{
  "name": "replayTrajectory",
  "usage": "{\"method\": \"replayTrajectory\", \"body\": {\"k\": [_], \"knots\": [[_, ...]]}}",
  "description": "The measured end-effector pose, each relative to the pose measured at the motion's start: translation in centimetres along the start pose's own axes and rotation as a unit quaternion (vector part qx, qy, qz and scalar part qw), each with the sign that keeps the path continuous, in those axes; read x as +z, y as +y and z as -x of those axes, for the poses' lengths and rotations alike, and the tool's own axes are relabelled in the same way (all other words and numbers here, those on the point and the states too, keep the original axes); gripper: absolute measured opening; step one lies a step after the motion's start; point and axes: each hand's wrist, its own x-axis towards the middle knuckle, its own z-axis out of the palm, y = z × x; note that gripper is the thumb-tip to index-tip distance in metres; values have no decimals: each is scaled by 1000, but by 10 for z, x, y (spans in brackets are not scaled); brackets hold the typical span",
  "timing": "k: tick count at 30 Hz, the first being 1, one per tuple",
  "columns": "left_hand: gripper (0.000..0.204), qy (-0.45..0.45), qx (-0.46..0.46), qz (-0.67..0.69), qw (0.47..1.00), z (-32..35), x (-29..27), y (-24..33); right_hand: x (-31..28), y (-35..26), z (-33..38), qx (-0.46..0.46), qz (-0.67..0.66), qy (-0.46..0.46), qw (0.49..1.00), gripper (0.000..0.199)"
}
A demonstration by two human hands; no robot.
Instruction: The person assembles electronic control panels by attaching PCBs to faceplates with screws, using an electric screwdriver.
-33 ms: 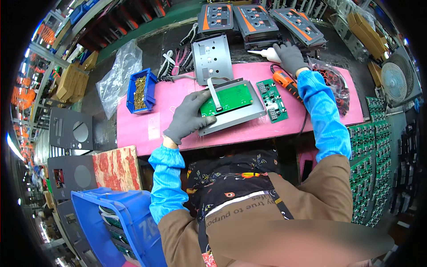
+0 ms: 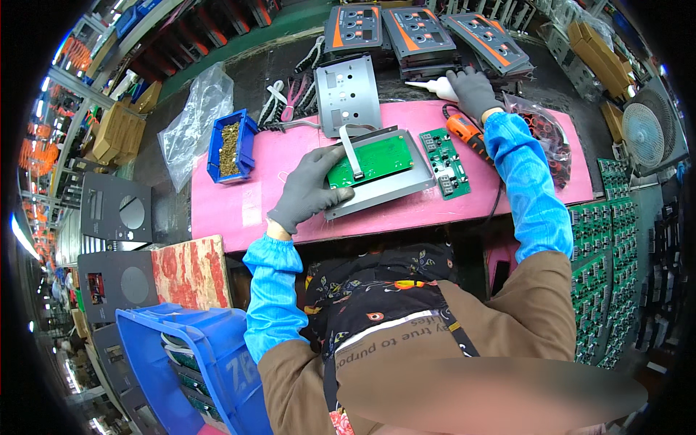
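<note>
My gloved left hand (image 2: 308,190) grips the left side of a grey metal panel (image 2: 388,196), thumb near its front edge. A green circuit board (image 2: 373,161) lies in that panel, with a white ribbon cable (image 2: 351,154) plugged into it. Farther right, my gloved right hand (image 2: 474,94) is closed round a white squeeze bottle (image 2: 441,89) whose thin nozzle points left. Below it, an orange electric screwdriver (image 2: 468,133) lies beside my right sleeve. Between screwdriver and panel rests a second green circuit board (image 2: 444,164) with displays.
Pink matting (image 2: 254,210) covers the bench. On it are a blue bin of small brass-coloured parts (image 2: 230,148) and a bag of red-and-black parts (image 2: 544,130). A punched grey plate (image 2: 348,94) stands behind the panel. Stacked control panels (image 2: 419,32) line the back.
</note>
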Motion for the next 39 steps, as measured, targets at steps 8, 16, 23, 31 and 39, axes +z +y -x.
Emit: {"method": "replayTrajectory", "body": {"k": [8, 16, 23, 31, 39], "knots": [[72, 33, 18, -5, 999, 3, 3, -11, -12, -3, 24, -60, 10, 120, 991, 59], [65, 56, -27, 70, 996, -4, -5, -2, -145, -42, 122, -68, -389, 173, 902, 69], [65, -3, -113, 159, 981, -8, -20, 8, -178, -87, 158, -207, -216, 167, 939, 63], [60, -44, -99, 121, 987, -17, -28, 9, -187, -103, 149, -232, -177, 152, 944, 59], [61, -41, -100, 118, 987, -19, -28, 4, -186, -107, 141, -248, -143, 156, 945, 63]]}}
